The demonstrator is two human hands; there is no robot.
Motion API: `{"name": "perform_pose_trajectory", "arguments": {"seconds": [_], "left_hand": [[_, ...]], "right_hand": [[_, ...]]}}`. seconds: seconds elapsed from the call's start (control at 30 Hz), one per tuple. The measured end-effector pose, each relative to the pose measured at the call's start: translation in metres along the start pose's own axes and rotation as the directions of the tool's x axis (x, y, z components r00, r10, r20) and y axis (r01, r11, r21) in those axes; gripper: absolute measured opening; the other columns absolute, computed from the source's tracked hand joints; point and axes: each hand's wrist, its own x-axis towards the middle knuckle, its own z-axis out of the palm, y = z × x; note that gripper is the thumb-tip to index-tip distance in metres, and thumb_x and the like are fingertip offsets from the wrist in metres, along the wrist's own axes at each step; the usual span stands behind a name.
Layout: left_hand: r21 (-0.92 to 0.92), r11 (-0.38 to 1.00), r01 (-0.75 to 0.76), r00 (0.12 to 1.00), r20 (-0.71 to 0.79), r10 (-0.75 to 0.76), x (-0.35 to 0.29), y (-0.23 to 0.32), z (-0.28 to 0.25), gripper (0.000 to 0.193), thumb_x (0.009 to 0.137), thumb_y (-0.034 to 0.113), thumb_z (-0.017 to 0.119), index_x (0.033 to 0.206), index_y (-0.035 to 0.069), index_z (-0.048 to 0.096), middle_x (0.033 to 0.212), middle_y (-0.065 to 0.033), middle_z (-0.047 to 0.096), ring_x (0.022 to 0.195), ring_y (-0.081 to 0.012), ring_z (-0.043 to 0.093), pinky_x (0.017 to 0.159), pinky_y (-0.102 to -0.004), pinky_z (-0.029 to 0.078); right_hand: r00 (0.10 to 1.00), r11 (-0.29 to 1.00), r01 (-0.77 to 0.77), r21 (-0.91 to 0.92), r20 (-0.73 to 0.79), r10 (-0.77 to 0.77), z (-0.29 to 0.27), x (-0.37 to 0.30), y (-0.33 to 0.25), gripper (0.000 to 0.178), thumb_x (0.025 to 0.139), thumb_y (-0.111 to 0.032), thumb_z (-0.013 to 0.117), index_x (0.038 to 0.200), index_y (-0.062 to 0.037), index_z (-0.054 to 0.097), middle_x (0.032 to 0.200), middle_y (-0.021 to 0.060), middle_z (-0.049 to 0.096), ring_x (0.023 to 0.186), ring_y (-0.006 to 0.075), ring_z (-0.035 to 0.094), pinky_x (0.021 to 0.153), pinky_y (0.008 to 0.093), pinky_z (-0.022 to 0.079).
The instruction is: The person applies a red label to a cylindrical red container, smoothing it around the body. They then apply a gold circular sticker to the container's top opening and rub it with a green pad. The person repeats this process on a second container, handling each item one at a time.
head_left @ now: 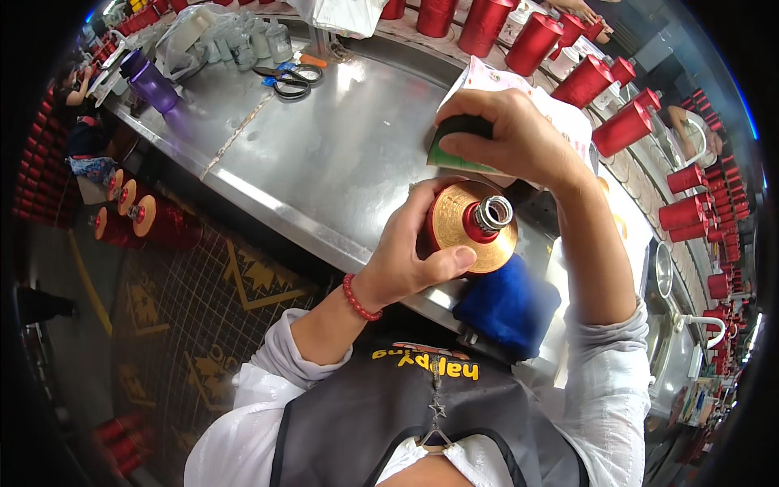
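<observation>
My left hand [414, 252] is wrapped round a red bottle [445, 233] with a gold shoulder and a bare metal threaded neck. The bottle's mouth points up toward me. My right hand [507, 134], above and to the right of it, curls its fingers over a black pad [464, 126]. Just under that pad is a green piece with a pale edge [454, 157]; I cannot tell whether the hand holds it too. A bright blue, blurred, soft-looking thing [507, 304] lies just below the bottle, close to my apron.
Scissors [294, 81] with black handles lie at the far left of the metal table [324, 162]. Clear glass jars [260, 45] and a purple bottle [150, 81] stand beyond. Red bottles [584, 79] line a conveyor on the right. A patterned white cloth [560, 105] lies behind my right hand.
</observation>
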Motion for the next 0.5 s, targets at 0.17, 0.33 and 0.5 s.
{"name": "perform_pose_trajectory", "arguments": {"seconds": [0.17, 0.33, 0.5], "left_hand": [[-0.091, 0.995, 0.04, 0.995, 0.092, -0.032, 0.004, 0.003, -0.003, 0.069, 0.083, 0.019, 0.073, 0.139, -0.004, 0.041, 0.131, -0.0138, 0.056, 0.12, -0.0199, 0.057, 0.105, -0.0346, 0.045], [-0.043, 0.997, 0.063, 0.995, 0.074, -0.06, 0.004, 0.0, -0.003, 0.081, 0.081, 0.03, 0.074, 0.143, -0.005, 0.036, 0.132, -0.0153, 0.055, 0.12, -0.0217, 0.058, 0.104, -0.0359, 0.046], [-0.095, 0.993, 0.077, 0.991, 0.119, -0.065, 0.001, -0.002, -0.005, 0.078, 0.083, 0.023, 0.074, 0.143, -0.005, 0.035, 0.132, -0.0147, 0.054, 0.122, -0.0198, 0.056, 0.105, -0.0346, 0.045]], "right_hand": [[1.0, 0.998, -0.012, -0.054, 0.016, 0.012, 0.006, 0.008, -0.004, 0.024, 0.086, -0.018, 0.075, 0.101, -0.0008, 0.069, 0.087, 0.0087, 0.069, 0.081, 0.0162, 0.066, 0.077, 0.0306, 0.052], [0.999, 0.999, 0.026, 0.031, 0.046, -0.028, 0.012, -0.001, -0.003, 0.023, 0.086, -0.017, 0.074, 0.104, -0.0027, 0.069, 0.089, 0.0082, 0.07, 0.081, 0.0163, 0.066, 0.077, 0.0303, 0.053], [0.993, 0.999, 0.029, 0.018, -0.118, -0.026, 0.018, -0.022, 0.0, 0.023, 0.088, -0.017, 0.073, 0.105, -0.0024, 0.068, 0.091, 0.0068, 0.069, 0.084, 0.0141, 0.064, 0.079, 0.0286, 0.052]]}}
